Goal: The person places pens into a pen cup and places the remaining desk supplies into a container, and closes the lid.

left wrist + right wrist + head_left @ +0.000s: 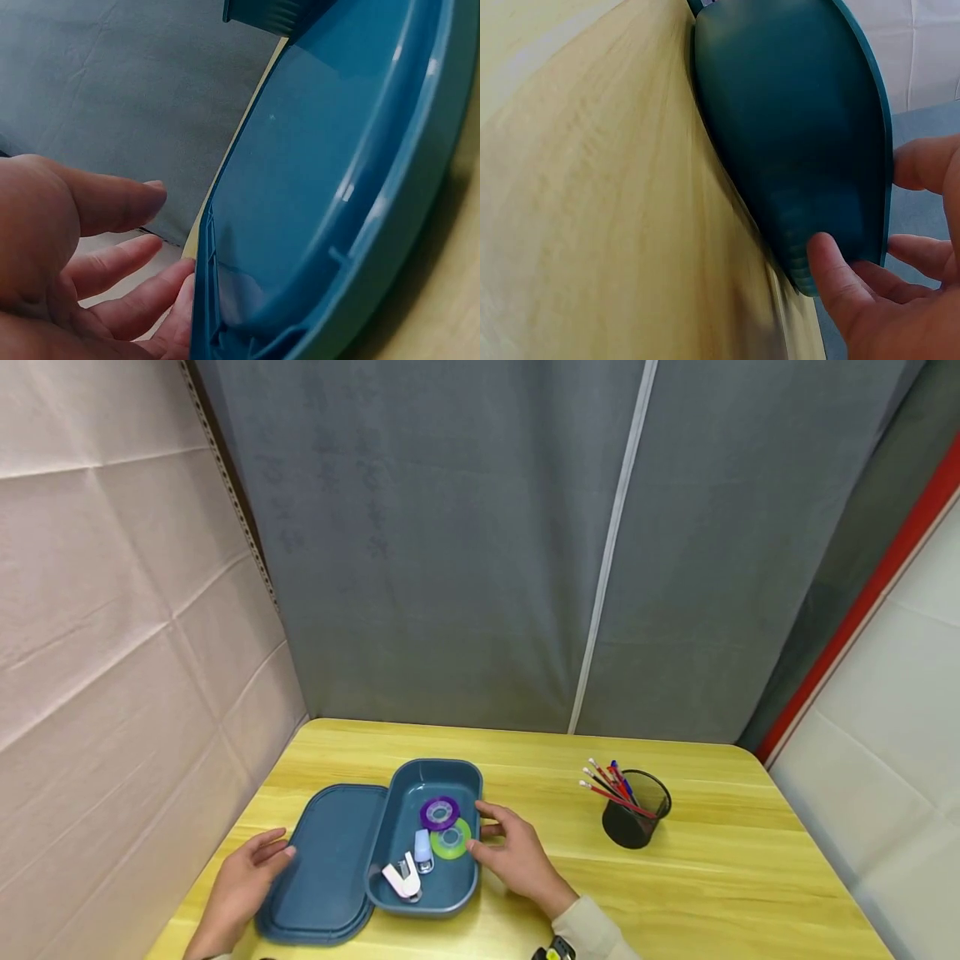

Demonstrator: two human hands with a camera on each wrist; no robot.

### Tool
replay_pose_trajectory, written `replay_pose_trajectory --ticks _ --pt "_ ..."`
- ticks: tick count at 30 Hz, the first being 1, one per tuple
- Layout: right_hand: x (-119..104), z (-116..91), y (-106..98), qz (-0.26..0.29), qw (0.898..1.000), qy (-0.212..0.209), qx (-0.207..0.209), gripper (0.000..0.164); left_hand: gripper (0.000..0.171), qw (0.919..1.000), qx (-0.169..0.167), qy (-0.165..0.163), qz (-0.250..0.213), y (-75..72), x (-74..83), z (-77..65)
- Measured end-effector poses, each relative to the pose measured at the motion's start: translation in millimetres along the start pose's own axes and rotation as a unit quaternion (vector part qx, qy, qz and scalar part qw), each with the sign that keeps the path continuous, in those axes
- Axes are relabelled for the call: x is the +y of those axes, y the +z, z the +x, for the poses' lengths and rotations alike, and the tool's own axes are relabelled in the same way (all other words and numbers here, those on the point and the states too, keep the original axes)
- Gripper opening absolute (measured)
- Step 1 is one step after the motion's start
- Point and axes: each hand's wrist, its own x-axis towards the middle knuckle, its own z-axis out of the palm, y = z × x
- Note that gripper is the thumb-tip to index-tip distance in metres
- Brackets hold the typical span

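A dark blue plastic box (405, 785) lies uncovered on the table. In it are a purple tape roll (426, 815), a green tape roll (442, 850), a small light-blue and white item (423, 845) and a white V-shaped item (407, 883) like a small stapler. My right hand (517, 853) touches the box's right side, its thumb and index fingertip at the rim. The matching blue lid (330, 860) lies left of the box, inner side up in the left wrist view. My left hand (243, 881) is at the lid's left edge, fingers loosely bent, fingertips right at the rim.
A black mesh pen cup (630, 831) with several pencils and pens (611, 781) leaning out stands to the right on the wooden table (720, 860). A grey curtain (450, 568) hangs behind the table, and pale panels (127, 635) flank it.
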Motion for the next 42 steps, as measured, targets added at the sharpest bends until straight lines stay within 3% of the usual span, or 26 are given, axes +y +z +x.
replay_pose_trajectory --ticks 9,14,19,22,26,33,37,39,42 --pt "0 0 0 -0.003 1.0 -0.002 -0.001 0.065 0.07 0.9986 -0.001 -0.017 -0.051 -9.0 -4.6 0.3" --pt "-2 0 0 0.002 1.0 0.0 -0.001 0.066 0.068 0.9918 -0.009 0.001 -0.127 -15.1 -5.2 -2.5" --pt "-1 -1 -1 0.001 1.0 -0.002 -0.002 0.066 0.037 0.9671 -0.032 0.052 -0.247 -18.9 -7.4 -4.9" --pt "-1 0 -1 -0.002 1.0 -0.001 -0.003 0.066 0.035 0.9513 -0.048 0.076 -0.295 -19.7 -6.1 -6.4" --pt "-1 0 -2 -0.002 1.0 0.002 -0.004 0.066 0.034 0.9369 -0.091 0.082 -0.327 -21.8 0.2 -8.0" --pt "2 1 -2 0.008 1.0 0.008 -0.009 0.067 0.041 0.9122 -0.203 0.105 -0.34 -32.8 11.5 -10.9" --pt "5 3 -2 0.007 1.0 -0.003 -0.008 0.067 0.044 0.892 -0.257 0.12 -0.352 -37.6 17.0 -12.0" --pt "7 4 -2 0.005 1.0 -0.009 -0.007 0.067 0.044 0.8883 -0.264 0.129 -0.353 -37.7 19.6 -12.7" --pt "8 5 -2 0.005 1.0 -0.008 -0.007 0.067 0.043 0.8968 -0.246 0.133 -0.343 -35.4 24.6 -14.6"
